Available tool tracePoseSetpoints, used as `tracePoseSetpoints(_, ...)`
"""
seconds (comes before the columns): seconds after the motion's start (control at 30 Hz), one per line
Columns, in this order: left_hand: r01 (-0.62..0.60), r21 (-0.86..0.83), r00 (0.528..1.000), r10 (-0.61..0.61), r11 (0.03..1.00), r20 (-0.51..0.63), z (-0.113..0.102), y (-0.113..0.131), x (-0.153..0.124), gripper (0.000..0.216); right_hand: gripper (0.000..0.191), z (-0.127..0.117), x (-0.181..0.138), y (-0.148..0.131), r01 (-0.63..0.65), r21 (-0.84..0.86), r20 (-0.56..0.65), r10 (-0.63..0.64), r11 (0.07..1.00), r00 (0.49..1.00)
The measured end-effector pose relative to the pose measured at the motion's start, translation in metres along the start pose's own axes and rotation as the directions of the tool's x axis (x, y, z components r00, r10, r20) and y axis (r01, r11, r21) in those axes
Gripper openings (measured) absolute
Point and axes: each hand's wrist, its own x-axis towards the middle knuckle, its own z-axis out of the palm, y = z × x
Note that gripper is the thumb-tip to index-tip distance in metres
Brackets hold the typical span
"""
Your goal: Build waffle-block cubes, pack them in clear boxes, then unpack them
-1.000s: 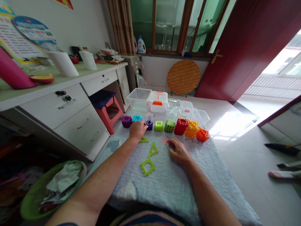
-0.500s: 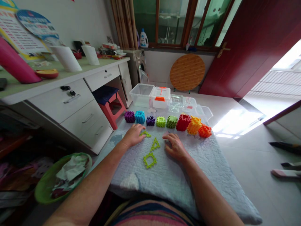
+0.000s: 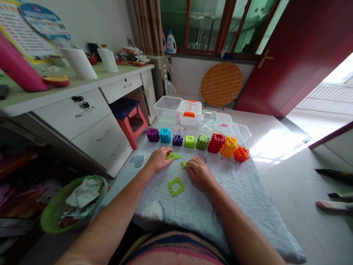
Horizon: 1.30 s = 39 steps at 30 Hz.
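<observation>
My left hand (image 3: 159, 159) rests on a light blue quilted cloth (image 3: 234, 191), its fingers closed on a lime green flat puzzle piece (image 3: 173, 156). My right hand (image 3: 199, 170) lies just to its right, fingers curled over a second lime green piece (image 3: 184, 164) that mostly hides under them. A third lime green square frame piece (image 3: 176, 186) lies loose below both hands. Beyond the hands stands a row of several toothed cubes: purple (image 3: 153, 134), blue (image 3: 165, 135), dark purple (image 3: 178, 139), two green (image 3: 189, 141), red (image 3: 216, 142), orange-yellow (image 3: 227, 146) and orange (image 3: 241, 154).
Clear plastic boxes (image 3: 167, 109) and one with an orange latch (image 3: 189, 112) stand behind the cubes. A white desk with drawers (image 3: 91, 121) and a red stool (image 3: 129, 123) are at the left. A green basin of scraps (image 3: 72, 204) sits lower left. Tiled floor lies to the right.
My left hand has drawn back from the cube row to the green piece on the cloth. My right hand slid left onto the triangular green piece, which is now mostly covered.
</observation>
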Motion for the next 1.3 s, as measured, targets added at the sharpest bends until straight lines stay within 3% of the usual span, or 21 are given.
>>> tracePoseSetpoints(0.17, -0.070, -0.005, 0.998, 0.070, 0.998, -0.012, 0.001, 0.020, -0.001, 0.030, 0.022, -0.009, -0.005, 0.011, -0.189, 0.143, -0.209, 0.216, 0.972, 0.954)
tracePoseSetpoints(0.3, -0.135, -0.021, 0.989, 0.133, 0.991, -0.063, 0.009, 0.039, 0.002, 0.040, 0.026, -0.017, -0.010, 0.025, -0.334, 0.200, -0.211, 0.373, 0.921, 0.904)
tracePoseSetpoints(0.47, -0.208, 0.113, 0.967, 0.222, 0.972, -0.124, 0.026, 0.048, 0.001, 0.045, 0.018, -0.021, -0.012, 0.040, -0.319, 0.003, -0.282, 0.307, 0.948, 0.909)
tracePoseSetpoints(0.57, -0.238, 0.183, 0.964, 0.255, 0.954, -0.075, 0.031, 0.046, -0.004, 0.037, 0.015, -0.023, -0.012, 0.041, -0.317, -0.069, -0.315, 0.281, 0.946, 0.907)
tracePoseSetpoints(0.63, -0.288, 0.143, 0.955, 0.295, 0.947, -0.029, 0.030, 0.044, -0.007, 0.030, 0.014, -0.025, -0.011, 0.035, -0.287, -0.070, -0.316, 0.252, 0.955, 0.915)
tracePoseSetpoints(0.7, -0.318, 0.031, 0.947, 0.319, 0.948, -0.040, 0.027, 0.041, -0.010, 0.025, 0.014, -0.025, -0.010, 0.023, -0.206, -0.048, -0.264, 0.187, 0.977, 0.946)
tracePoseSetpoints(0.8, -0.255, -0.156, 0.958, 0.227, 0.954, -0.178, 0.020, 0.036, -0.012, 0.023, 0.020, -0.021, -0.009, -0.002, -0.030, -0.001, -0.033, 0.030, 1.000, 0.999)
tracePoseSetpoints(0.9, -0.149, -0.247, 0.954, 0.074, 0.958, -0.289, 0.015, 0.028, -0.012, 0.021, 0.052, -0.010, -0.009, -0.025, 0.084, 0.017, 0.236, -0.086, 0.996, 0.968)
tracePoseSetpoints(1.0, -0.071, -0.277, 0.946, -0.023, 0.958, -0.323, 0.015, 0.021, -0.011, 0.018, 0.067, 0.000, -0.010, -0.038, 0.119, -0.031, 0.358, -0.101, 0.992, 0.928)
tracePoseSetpoints(1.1, -0.049, -0.308, 0.944, -0.057, 0.950, -0.326, 0.018, 0.018, -0.010, 0.017, 0.056, 0.003, -0.009, -0.038, 0.094, -0.079, 0.348, -0.061, 0.992, 0.935)
tracePoseSetpoints(1.3, -0.104, -0.343, 0.955, -0.003, 0.934, -0.298, 0.021, 0.022, -0.011, 0.017, 0.040, -0.010, -0.008, -0.018, -0.061, -0.135, 0.113, 0.076, 0.989, 0.991)
